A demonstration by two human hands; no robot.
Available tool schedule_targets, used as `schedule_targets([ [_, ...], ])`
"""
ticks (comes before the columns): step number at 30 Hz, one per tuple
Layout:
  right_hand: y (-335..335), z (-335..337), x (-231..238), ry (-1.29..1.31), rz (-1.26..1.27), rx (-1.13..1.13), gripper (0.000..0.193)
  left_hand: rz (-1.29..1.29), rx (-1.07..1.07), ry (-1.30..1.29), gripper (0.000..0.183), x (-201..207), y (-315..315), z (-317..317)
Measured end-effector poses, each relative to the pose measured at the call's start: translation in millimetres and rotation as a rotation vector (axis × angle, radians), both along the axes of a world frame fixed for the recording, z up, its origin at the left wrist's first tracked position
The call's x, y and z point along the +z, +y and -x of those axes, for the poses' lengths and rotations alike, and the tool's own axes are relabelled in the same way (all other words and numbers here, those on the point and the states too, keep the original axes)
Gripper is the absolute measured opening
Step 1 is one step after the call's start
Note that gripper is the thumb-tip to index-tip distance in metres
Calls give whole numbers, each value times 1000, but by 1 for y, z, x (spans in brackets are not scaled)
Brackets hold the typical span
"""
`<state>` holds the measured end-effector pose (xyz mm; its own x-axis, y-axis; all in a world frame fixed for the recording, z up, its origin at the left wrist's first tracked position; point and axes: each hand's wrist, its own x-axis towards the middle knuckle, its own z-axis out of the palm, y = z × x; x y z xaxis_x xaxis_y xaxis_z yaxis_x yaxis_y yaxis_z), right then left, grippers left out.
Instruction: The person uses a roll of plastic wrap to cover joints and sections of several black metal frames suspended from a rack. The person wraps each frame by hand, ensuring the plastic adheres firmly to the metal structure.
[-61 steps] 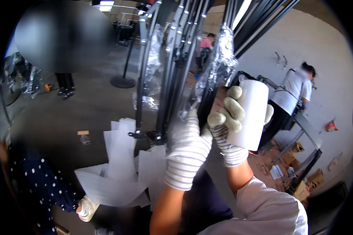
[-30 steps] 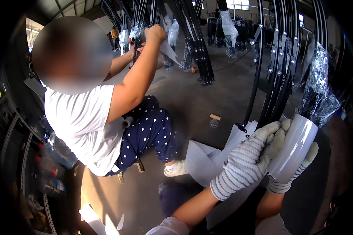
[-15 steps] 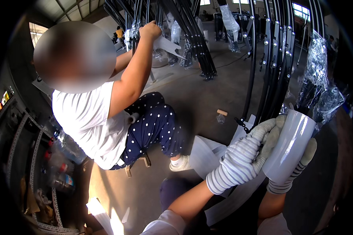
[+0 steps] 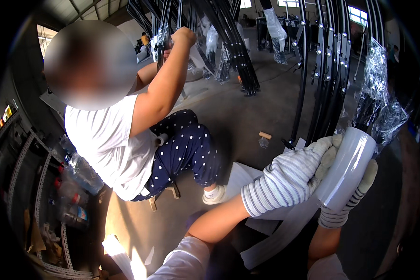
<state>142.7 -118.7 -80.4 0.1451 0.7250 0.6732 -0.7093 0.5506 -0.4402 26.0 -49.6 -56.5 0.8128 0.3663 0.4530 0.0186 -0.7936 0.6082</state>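
Note:
A roll of clear stretch film (image 4: 346,170) stands tilted in front of me at the right. My right hand (image 4: 359,198), in a striped knit glove, grips it from behind and the right, with its fingers partly hidden by the roll. From the left, my left hand (image 4: 294,175), in a matching glove, has its bent fingers closed against the roll's side. Just beyond the roll hang black rods (image 4: 329,84) with metal fittings, and another bundle is wrapped in crinkled clear film (image 4: 377,77).
A seated co-worker (image 4: 109,144) at the left handles film-wrapped black rods (image 4: 163,35). White sheet strips (image 4: 284,233) lie below my hands. A small tan cylinder (image 4: 265,135) is on the floor. Plastic bottles (image 4: 81,172) stand by a metal rack (image 4: 42,172) at far left.
My left forearm has swung slightly left and up, and my left hand has turned a little against the roll. The roll has shifted slightly upward. The co-worker's arms have moved slightly right.

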Motion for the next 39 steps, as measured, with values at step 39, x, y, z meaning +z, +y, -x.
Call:
schedule_targets([
  [39,1,28,9,45,212,-465,86,24,-35,-335,61,-40,1,-10],
])
